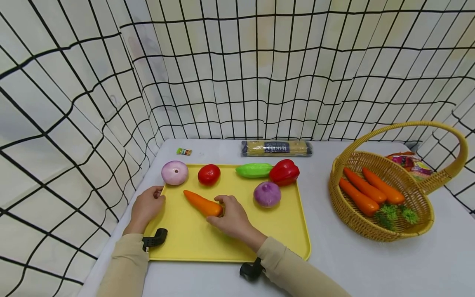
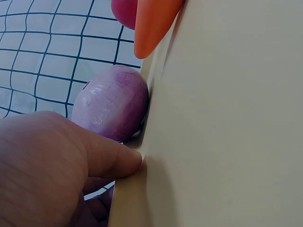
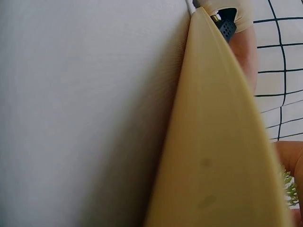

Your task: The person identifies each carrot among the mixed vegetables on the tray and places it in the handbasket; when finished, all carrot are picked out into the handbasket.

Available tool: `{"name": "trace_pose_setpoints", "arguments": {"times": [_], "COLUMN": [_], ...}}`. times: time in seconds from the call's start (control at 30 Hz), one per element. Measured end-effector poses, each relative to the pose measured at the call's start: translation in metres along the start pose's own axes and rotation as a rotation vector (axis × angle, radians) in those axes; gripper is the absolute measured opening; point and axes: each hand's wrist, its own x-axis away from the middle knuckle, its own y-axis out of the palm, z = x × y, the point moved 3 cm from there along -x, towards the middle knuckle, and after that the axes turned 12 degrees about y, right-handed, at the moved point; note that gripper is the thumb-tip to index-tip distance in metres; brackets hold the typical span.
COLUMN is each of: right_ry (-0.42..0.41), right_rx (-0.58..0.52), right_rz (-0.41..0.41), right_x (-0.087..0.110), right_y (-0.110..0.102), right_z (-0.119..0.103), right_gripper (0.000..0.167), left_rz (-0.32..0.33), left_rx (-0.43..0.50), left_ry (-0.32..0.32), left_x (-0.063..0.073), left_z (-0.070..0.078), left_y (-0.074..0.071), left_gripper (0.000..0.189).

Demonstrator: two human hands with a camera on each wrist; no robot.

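Observation:
My right hand [image 1: 233,218] holds an orange carrot [image 1: 202,203] by its thick end, over the yellow tray [image 1: 193,243]. Its pointed tip faces the back left of the tray. In the right wrist view, green carrot leaves [image 3: 289,189] show beside the fingers at the right edge. My left hand [image 1: 147,207] grips the tray's left rim, thumb on top and the other fingers outside it. Just beyond that thumb sits a purple onion [image 2: 112,104] at the tray's back-left corner. A red tomato [image 1: 209,175] lies behind the carrot.
On the tray's right part are a second purple onion [image 1: 267,194], a red bell pepper [image 1: 284,172] and a green vegetable [image 1: 254,170]. A pasta packet [image 1: 276,148] and a small wrapper [image 1: 184,152] lie behind. At right stands a wicker basket [image 1: 341,206] with several carrots [image 1: 382,185].

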Motion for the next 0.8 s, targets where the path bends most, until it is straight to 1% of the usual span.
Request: {"name": "trace_pose_setpoints", "arguments": {"times": [0.23, 0.37, 0.53, 0.7, 0.8], "right_ry": [0.009, 0.011, -0.001, -0.052, -0.085], "right_rx": [-0.004, -0.036, -0.145, -0.255, -0.290], "right_rz": [0.004, 0.020, 0.066, 0.118, 0.135], "right_x": [-0.002, 0.000, 0.006, 0.012, 0.016], "right_y": [-0.001, -0.005, -0.017, -0.032, -0.040], "right_z": [0.003, 0.006, 0.009, 0.013, 0.017], "right_gripper": [0.046, 0.044, 0.042, 0.041, 0.043], "left_rz": [-0.008, -0.005, 0.001, -0.005, -0.008], "left_rx": [0.006, 0.011, 0.012, 0.014, 0.012], "left_ry": [-0.014, -0.014, -0.012, -0.010, -0.010], "left_x": [0.000, 0.000, 0.001, 0.001, 0.001], "left_z": [0.000, 0.000, 0.000, 0.000, 0.000], "left_y": [0.001, 0.001, 0.001, 0.001, 0.001], "left_gripper": [0.041, 0.040, 0.040, 0.040, 0.041]}}
